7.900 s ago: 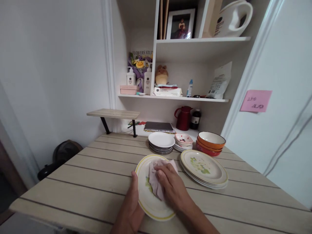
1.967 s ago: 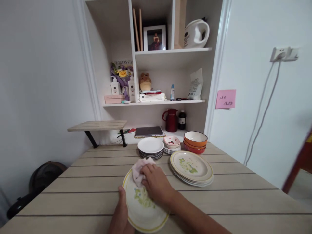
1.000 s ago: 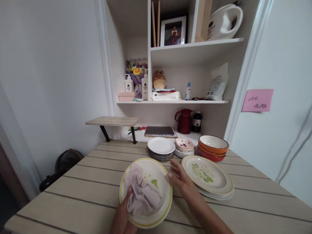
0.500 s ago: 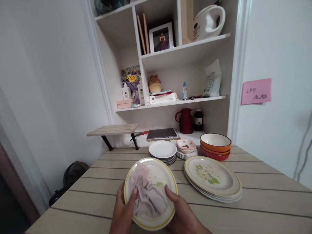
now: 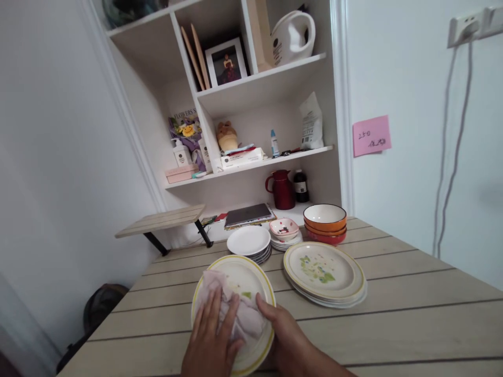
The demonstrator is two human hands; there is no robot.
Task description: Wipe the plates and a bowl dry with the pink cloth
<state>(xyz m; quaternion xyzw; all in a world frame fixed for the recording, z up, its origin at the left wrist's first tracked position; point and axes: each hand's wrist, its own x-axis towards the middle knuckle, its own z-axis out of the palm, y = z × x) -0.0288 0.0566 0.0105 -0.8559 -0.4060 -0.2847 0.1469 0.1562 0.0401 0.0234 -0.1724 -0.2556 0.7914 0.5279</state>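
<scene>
A round cream plate [image 5: 256, 276] with a yellow rim and a green leaf pattern is held tilted above the near part of the table. My right hand [image 5: 285, 335] grips its right edge, thumb over the rim and fingers hidden beneath. Across the plate's face lies a crumpled pale pink cloth [image 5: 247, 320]. My left hand [image 5: 214, 332] rests flat on this cloth, fingers stretched out and pressing it against the plate.
Right of the held plate sits a stack of patterned oval plates [image 5: 349, 267]. Behind are stacked white plates [image 5: 248, 241], small pink dishes [image 5: 283, 228] and orange bowls [image 5: 325, 225]. A small raised wooden shelf [image 5: 165, 219] stands back left on the wooden table [image 5: 396, 314].
My left hand has let go of the plate's left edge and now lies spread over the cloth. My right hand keeps its hold. The whole view has turned to the right and tilted.
</scene>
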